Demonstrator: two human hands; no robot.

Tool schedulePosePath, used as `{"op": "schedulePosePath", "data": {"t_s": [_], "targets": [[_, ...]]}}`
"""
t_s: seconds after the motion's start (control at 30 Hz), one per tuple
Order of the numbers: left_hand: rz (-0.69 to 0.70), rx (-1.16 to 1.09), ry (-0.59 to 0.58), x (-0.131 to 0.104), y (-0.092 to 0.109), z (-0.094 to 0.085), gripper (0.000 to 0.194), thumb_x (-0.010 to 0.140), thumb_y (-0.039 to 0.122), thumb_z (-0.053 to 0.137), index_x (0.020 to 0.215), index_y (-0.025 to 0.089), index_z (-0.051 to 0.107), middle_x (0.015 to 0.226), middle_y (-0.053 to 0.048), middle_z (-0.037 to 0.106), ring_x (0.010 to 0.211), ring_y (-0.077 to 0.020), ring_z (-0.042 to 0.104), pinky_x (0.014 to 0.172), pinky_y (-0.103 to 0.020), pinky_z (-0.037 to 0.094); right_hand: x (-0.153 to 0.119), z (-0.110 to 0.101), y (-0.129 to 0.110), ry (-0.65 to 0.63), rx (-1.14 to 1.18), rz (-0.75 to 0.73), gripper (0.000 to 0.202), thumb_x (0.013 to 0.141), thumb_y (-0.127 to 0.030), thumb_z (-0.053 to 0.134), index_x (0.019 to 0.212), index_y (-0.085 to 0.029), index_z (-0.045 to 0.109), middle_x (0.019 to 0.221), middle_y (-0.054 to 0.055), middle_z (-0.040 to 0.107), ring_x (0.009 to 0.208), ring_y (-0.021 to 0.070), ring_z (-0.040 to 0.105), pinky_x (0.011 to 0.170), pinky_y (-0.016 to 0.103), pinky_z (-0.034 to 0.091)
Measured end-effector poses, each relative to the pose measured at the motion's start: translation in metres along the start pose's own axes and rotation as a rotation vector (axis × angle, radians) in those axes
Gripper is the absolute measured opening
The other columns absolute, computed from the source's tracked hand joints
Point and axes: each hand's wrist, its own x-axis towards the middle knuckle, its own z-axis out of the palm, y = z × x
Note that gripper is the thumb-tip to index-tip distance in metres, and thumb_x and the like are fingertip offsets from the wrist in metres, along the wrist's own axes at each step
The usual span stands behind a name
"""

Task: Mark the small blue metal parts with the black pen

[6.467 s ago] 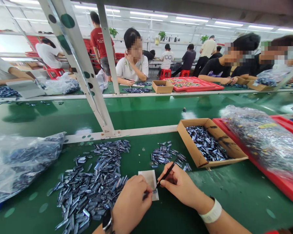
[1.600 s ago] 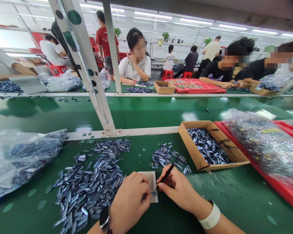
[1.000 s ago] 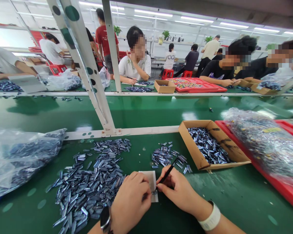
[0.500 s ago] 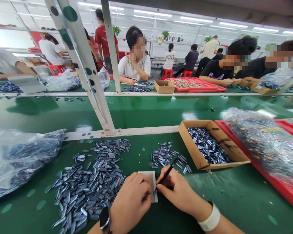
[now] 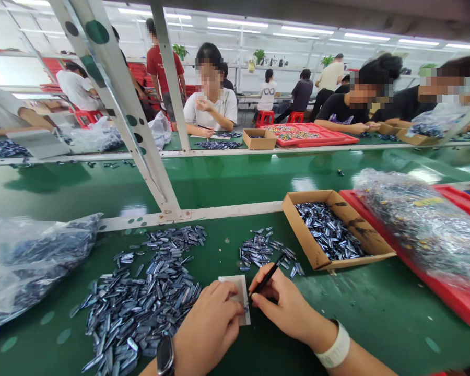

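Between parts pile (image 5: 141, 297) and cardboard box (image 5: 335, 230), hands (image 5: 246, 316) crowd the white card (image 5: 235, 292).

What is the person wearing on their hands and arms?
No gloves and no sleeves show: both hands are bare, and so are the forearms. The left hand has a dark watch on a black strap round its wrist. The right hand has a plain white wristband round its wrist. No rings show on the fingers.
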Motion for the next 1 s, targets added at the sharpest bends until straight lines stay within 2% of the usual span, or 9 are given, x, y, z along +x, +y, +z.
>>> {"op": "schedulePosePath", "data": {"t_s": [0.17, 0.3, 0.37, 0.43, 0.5, 0.57, 0.7, 0.9, 1.0], "targets": [[0.005, 0.137, -0.023, 0.001, 0.006, -0.003, 0.025, 0.075, 0.001, 0.056, 0.082, 0.022, 0.066, 0.102, -0.003, 0.066, 0.094, -0.0244, 0.062, 0.084, -0.043, 0.05, -0.002, 0.0, 0.002, 0.007, -0.149, -0.066, 0.02, 0.08, -0.007, 0.058, 0.09, -0.023, 0.052, 0.08, -0.001, 0.06, 0.071, 0.0166, 0.062, 0.063, 0.027, 0.052], [0.047, 0.058, 0.032, -0.001, 0.007, 0.0, 0.028, 0.075, 0.001, 0.053, 0.086, 0.023, 0.065, 0.102, -0.002, 0.066, 0.096, -0.0216, 0.062, 0.086, -0.038, 0.051, -0.002, 0.0, 0.007, 0.055, -0.236, -0.165, 0.019, 0.08, -0.007, 0.057, 0.089, -0.023, 0.055, 0.079, 0.0, 0.06, 0.068, 0.0168, 0.061, 0.06, 0.027, 0.051], [0.045, 0.023, 0.084, -0.001, 0.001, -0.002, 0.031, 0.074, 0.001, 0.053, 0.094, 0.023, 0.065, 0.104, -0.002, 0.066, 0.097, -0.0203, 0.062, 0.087, -0.035, 0.051, 0.0, -0.004, 0.01, 0.182, -0.255, -0.221, 0.014, 0.082, -0.011, 0.059, 0.089, -0.023, 0.056, 0.082, 0.002, 0.061, 0.07, 0.018, 0.063, 0.062, 0.029, 0.053], [-0.009, 0.069, 0.15, -0.001, -0.011, -0.009, 0.03, 0.078, 0.005, 0.053, 0.1, 0.022, 0.065, 0.104, -0.003, 0.067, 0.097, -0.0209, 0.062, 0.089, -0.037, 0.051, 0.005, -0.011, 0.012, 0.395, -0.231, -0.261, 0.009, 0.084, -0.019, 0.062, 0.09, -0.023, 0.056, 0.084, 0.003, 0.062, 0.072, 0.0196, 0.065, 0.065, 0.032, 0.056], [-0.126, 0.178, 0.222, -0.001, -0.026, -0.02, 0.025, 0.084, 0.012, 0.052, 0.103, 0.021, 0.066, 0.104, -0.005, 0.068, 0.098, -0.023, 0.062, 0.09, -0.041, 0.051, 0.01, -0.02, 0.014, 0.574, -0.148, -0.238, 0.013, 0.086, -0.029, 0.064, 0.092, -0.023, 0.054, 0.085, 0.004, 0.063, 0.07, 0.0201, 0.067, 0.064, 0.033, 0.058], [-0.287, 0.295, 0.282, 0.0, -0.04, -0.032, 0.025, 0.087, 0.017, 0.052, 0.107, 0.021, 0.068, 0.105, -0.006, 0.068, 0.101, -0.0251, 0.062, 0.09, -0.042, 0.051, 0.013, -0.028, 0.015, 0.646, -0.095, -0.196, 0.021, 0.086, -0.036, 0.067, 0.093, -0.024, 0.052, 0.085, 0.004, 0.064, 0.069, 0.02, 0.068, 0.064, 0.034, 0.059], [-0.47, 0.396, 0.335, 0.002, -0.057, -0.048, 0.027, 0.089, 0.019, 0.051, 0.107, 0.022, 0.072, 0.11, -0.009, 0.068, 0.106, -0.0297, 0.06, 0.089, -0.047, 0.049, 0.013, -0.029, 0.015, 0.606, -0.089, -0.158, 0.028, 0.085, -0.045, 0.068, 0.094, -0.024, 0.052, 0.086, 0.005, 0.064, 0.07, 0.02, 0.069, 0.062, 0.033, 0.059], [-0.547, 0.392, 0.312, 0.005, -0.059, -0.052, 0.02, 0.087, 0.016, 0.057, 0.093, 0.023, 0.075, 0.104, -0.006, 0.07, 0.102, -0.0282, 0.062, 0.09, -0.045, 0.049, 0.009, -0.02, 0.014, 0.526, -0.118, -0.165, 0.032, 0.085, -0.052, 0.066, 0.093, -0.023, 0.054, 0.085, 0.005, 0.064, 0.07, 0.0199, 0.068, 0.064, 0.033, 0.06], [-0.583, 0.383, 0.303, 0.004, -0.06, -0.053, 0.019, 0.087, 0.015, 0.059, 0.099, 0.02, 0.073, 0.103, -0.007, 0.071, 0.102, -0.0282, 0.062, 0.091, -0.044, 0.048, 0.009, -0.02, 0.013, 0.511, -0.107, -0.145, 0.034, 0.083, -0.054, 0.067, 0.092, -0.023, 0.054, 0.084, 0.005, 0.065, 0.067, 0.0197, 0.069, 0.063, 0.033, 0.06]]}}
